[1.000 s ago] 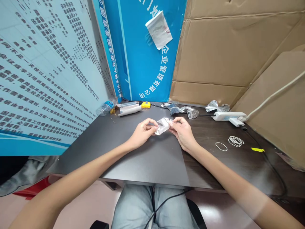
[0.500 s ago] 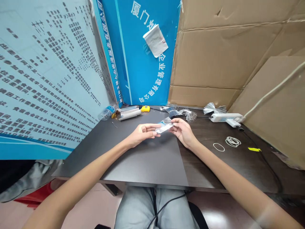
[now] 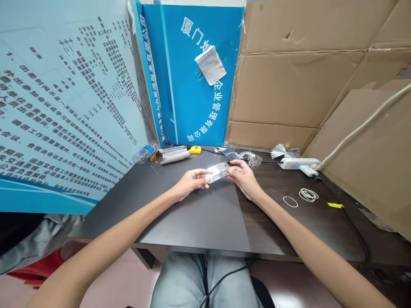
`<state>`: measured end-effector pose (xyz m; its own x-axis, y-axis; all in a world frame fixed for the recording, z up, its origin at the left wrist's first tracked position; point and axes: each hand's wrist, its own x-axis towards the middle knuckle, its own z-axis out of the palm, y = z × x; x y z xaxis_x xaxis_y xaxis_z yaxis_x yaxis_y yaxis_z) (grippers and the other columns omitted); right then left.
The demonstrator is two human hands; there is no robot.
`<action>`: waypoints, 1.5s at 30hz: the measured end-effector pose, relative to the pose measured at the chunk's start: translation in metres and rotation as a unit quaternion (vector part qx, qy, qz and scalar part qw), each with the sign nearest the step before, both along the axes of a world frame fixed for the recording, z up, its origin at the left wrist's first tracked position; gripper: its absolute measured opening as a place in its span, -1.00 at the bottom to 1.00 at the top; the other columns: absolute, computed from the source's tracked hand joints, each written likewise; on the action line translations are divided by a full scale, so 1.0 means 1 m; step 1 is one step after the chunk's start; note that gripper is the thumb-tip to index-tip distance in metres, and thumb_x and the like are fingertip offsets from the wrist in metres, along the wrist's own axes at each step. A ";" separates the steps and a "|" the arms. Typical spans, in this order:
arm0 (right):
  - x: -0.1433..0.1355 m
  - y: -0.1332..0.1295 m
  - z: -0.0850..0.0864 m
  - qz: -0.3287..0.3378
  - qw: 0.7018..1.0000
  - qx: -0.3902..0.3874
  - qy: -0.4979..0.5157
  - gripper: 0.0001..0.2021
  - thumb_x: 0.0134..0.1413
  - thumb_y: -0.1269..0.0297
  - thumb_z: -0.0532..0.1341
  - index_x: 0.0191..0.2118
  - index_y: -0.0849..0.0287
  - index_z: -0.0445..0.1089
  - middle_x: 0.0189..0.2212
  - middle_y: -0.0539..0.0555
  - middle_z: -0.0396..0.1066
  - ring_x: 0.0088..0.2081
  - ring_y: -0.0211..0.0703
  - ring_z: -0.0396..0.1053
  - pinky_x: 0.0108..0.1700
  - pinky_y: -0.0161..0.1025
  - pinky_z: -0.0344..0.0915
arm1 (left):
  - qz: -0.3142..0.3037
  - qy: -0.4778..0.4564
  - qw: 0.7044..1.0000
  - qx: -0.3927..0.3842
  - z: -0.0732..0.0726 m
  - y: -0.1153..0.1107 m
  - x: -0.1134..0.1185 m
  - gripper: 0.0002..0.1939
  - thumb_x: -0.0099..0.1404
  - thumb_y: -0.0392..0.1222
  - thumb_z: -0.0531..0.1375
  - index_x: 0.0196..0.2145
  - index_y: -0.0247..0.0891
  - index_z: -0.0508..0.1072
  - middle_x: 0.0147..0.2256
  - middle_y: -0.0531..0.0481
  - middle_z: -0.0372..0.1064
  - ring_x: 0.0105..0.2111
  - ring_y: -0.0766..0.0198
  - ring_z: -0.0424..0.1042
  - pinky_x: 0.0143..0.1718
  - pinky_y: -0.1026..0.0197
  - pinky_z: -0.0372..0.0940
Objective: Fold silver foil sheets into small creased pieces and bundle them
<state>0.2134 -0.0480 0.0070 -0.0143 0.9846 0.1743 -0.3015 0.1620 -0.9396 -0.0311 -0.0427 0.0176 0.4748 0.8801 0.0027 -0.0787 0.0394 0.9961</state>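
Note:
Between my two hands, a small clear plastic bag (image 3: 217, 172) is held out above the desk. My left hand (image 3: 192, 184) pinches its left end between thumb and fingers. At its right end my right hand (image 3: 243, 176) is closed on it in the same way. Glare lies across the shiny film, and whether anything is inside cannot be made out. Behind the hands, bundles of silvery twist ties (image 3: 253, 159) lie at the back of the desk.
A plastic bottle (image 3: 144, 154), pale rolls (image 3: 175, 155) and a yellow tape measure (image 3: 195, 149) stand at the back left. On the right are a power strip (image 3: 300, 164), white rubber bands (image 3: 308, 195) and a yellow tag (image 3: 335, 205). Blue and cardboard panels (image 3: 289, 94) enclose the desk.
The bag is turned flatter and both hands have shifted slightly left. The view has tilted up a little.

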 end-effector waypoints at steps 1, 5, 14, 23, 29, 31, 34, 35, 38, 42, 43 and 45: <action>0.000 0.001 -0.001 0.002 1.000 0.004 -0.001 -0.51 -0.14 0.10 0.57 -0.08 0.01 0.45 -0.39 -0.11 0.52 -0.29 -0.21 0.48 -0.10 -0.20 0.45 | 0.001 -0.008 1.000 -0.009 0.001 -0.001 0.000 -0.34 0.12 -0.11 0.53 0.16 -0.26 0.53 -0.27 -0.04 0.58 -0.36 0.35 0.54 -0.25 0.29 0.35; 0.001 0.004 -0.004 -0.005 0.999 0.015 -0.031 -0.62 -0.09 0.06 0.55 -0.17 0.05 0.52 -0.36 -0.05 0.56 -0.30 -0.20 0.49 -0.13 -0.21 0.46 | 0.026 -0.023 0.999 -0.041 0.004 -0.003 0.001 -0.12 0.15 -0.20 0.50 0.37 -0.19 0.30 -0.28 -0.04 0.60 -0.29 0.29 0.61 -0.21 0.28 0.37; 0.007 0.008 -0.007 -0.013 0.996 0.015 -0.084 -0.64 -0.17 0.03 0.58 -0.27 0.11 0.64 -0.40 0.02 0.59 -0.37 -0.18 0.47 -0.21 -0.18 0.47 | 0.044 0.034 0.994 -0.089 0.000 0.001 0.000 -0.60 0.13 -0.12 0.52 -0.12 -0.33 0.58 -0.26 -0.11 0.61 -0.29 0.24 0.65 -0.30 0.34 0.40; 0.017 0.013 -0.008 0.006 0.995 0.006 -0.104 -0.61 -0.18 0.02 0.60 -0.25 0.14 0.68 -0.34 0.09 0.63 -0.31 -0.15 0.51 -0.20 -0.21 0.48 | 0.046 0.055 0.996 -0.045 0.003 0.003 -0.002 -0.54 0.17 -0.02 0.51 -0.05 -0.31 0.64 -0.16 -0.17 0.64 -0.22 0.21 0.66 -0.30 0.35 0.36; 0.015 0.013 -0.009 0.000 0.995 -0.013 -0.096 -0.57 -0.20 0.06 0.60 -0.19 0.13 0.61 -0.38 0.04 0.61 -0.32 -0.16 0.53 -0.23 -0.22 0.49 | 0.055 0.083 0.995 0.000 0.001 0.005 -0.002 -0.57 0.25 0.01 0.44 -0.03 -0.30 0.62 -0.17 -0.18 0.65 -0.22 0.20 0.66 -0.28 0.32 0.36; 0.015 0.013 -0.008 0.003 0.996 -0.021 -0.088 -0.52 -0.19 0.09 0.60 -0.11 0.11 0.59 -0.38 0.01 0.61 -0.31 -0.16 0.54 -0.21 -0.23 0.48 | 0.069 0.089 0.994 0.004 0.002 0.005 -0.001 -0.58 0.24 -0.02 0.44 -0.03 -0.31 0.61 -0.21 -0.17 0.65 -0.24 0.20 0.66 -0.27 0.31 0.37; 0.015 0.012 -0.006 0.011 0.994 -0.027 -0.107 -0.52 -0.16 0.10 0.58 -0.08 0.15 0.61 -0.31 0.07 0.64 -0.29 -0.18 0.54 -0.20 -0.25 0.47 | 0.069 0.086 0.994 0.004 0.004 0.005 -0.002 -0.56 0.24 0.00 0.46 -0.02 -0.31 0.60 -0.23 -0.17 0.65 -0.25 0.19 0.66 -0.25 0.30 0.39; 0.015 0.011 -0.005 0.012 0.993 -0.030 -0.114 -0.54 -0.15 0.09 0.58 -0.10 0.16 0.63 -0.28 0.09 0.65 -0.28 -0.18 0.54 -0.20 -0.26 0.46 | 0.063 0.080 0.995 0.003 0.004 0.005 -0.003 -0.54 0.23 0.02 0.46 -0.02 -0.31 0.60 -0.23 -0.18 0.65 -0.25 0.18 0.66 -0.25 0.29 0.39; 0.013 0.007 -0.001 0.016 0.993 -0.042 -0.110 -0.58 -0.19 0.06 0.60 -0.20 0.16 0.62 -0.29 0.09 0.63 -0.29 -0.18 0.54 -0.26 -0.28 0.45 | 0.024 0.060 0.998 -0.010 0.005 0.004 -0.004 -0.41 0.22 0.14 0.46 0.05 -0.31 0.55 -0.23 -0.23 0.65 -0.27 0.15 0.67 -0.25 0.27 0.42; 0.008 0.003 0.002 0.039 0.993 -0.048 -0.097 -0.59 -0.23 0.05 0.62 -0.34 0.15 0.53 -0.41 0.00 0.54 -0.39 -0.23 0.50 -0.36 -0.32 0.41 | -0.024 0.032 0.999 -0.032 0.002 0.002 -0.001 -0.35 0.27 0.18 0.43 0.14 -0.30 0.50 -0.20 -0.28 0.66 -0.29 0.14 0.68 -0.28 0.27 0.44; 0.007 0.003 0.002 0.043 0.993 -0.047 -0.097 -0.58 -0.22 0.05 0.62 -0.35 0.15 0.50 -0.44 -0.02 0.52 -0.41 -0.25 0.48 -0.38 -0.33 0.41 | -0.025 0.019 0.999 -0.035 0.001 0.002 -0.001 -0.38 0.29 0.14 0.42 0.15 -0.31 0.51 -0.20 -0.28 0.66 -0.30 0.16 0.68 -0.29 0.29 0.44; 0.006 0.002 0.003 0.046 0.993 -0.047 -0.094 -0.58 -0.20 0.05 0.62 -0.36 0.16 0.48 -0.47 -0.05 0.48 -0.46 -0.31 0.43 -0.40 -0.35 0.39 | -0.015 -0.013 0.999 -0.046 0.000 0.003 0.000 -0.45 0.34 0.04 0.41 0.15 -0.33 0.52 -0.21 -0.26 0.66 -0.34 0.22 0.66 -0.30 0.31 0.44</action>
